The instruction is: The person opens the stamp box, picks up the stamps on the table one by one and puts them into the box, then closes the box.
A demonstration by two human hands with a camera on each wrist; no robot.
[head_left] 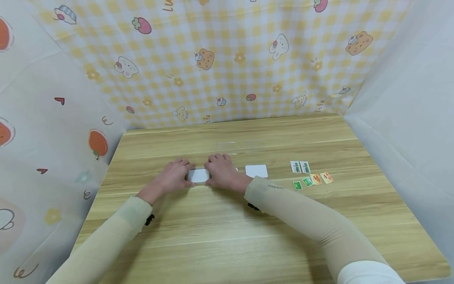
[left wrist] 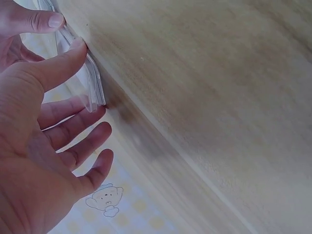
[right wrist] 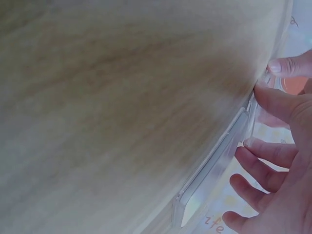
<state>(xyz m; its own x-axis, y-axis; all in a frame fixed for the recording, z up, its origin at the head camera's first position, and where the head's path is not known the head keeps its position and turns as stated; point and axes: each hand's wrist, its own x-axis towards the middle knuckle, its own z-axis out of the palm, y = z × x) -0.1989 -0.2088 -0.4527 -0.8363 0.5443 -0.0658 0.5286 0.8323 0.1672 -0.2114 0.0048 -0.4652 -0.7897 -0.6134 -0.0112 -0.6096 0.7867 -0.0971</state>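
Observation:
A clear plastic case (head_left: 198, 183) with a white card (head_left: 199, 175) inside lies flat on the table between both hands. My left hand (head_left: 174, 175) pinches its left end, thumb on the near edge and fingertips at the far edge. At the right end my right hand (head_left: 224, 172) pinches it the same way. In the left wrist view the case's clear rim (left wrist: 96, 87) shows between thumb and fingers. A second clear case with white inside (right wrist: 209, 170) lies beside the right hand in the right wrist view, partly hidden by that hand in the head view.
Right of the hands lies a white rounded card (head_left: 256, 170). Behind are clear plastic pieces (head_left: 253, 146). Further right lie several small picture pieces: blue-green ones (head_left: 300, 167), orange ones (head_left: 321, 178) and green ones (head_left: 302, 183). A checked curtain (head_left: 227, 79) hangs behind the table (head_left: 220, 236).

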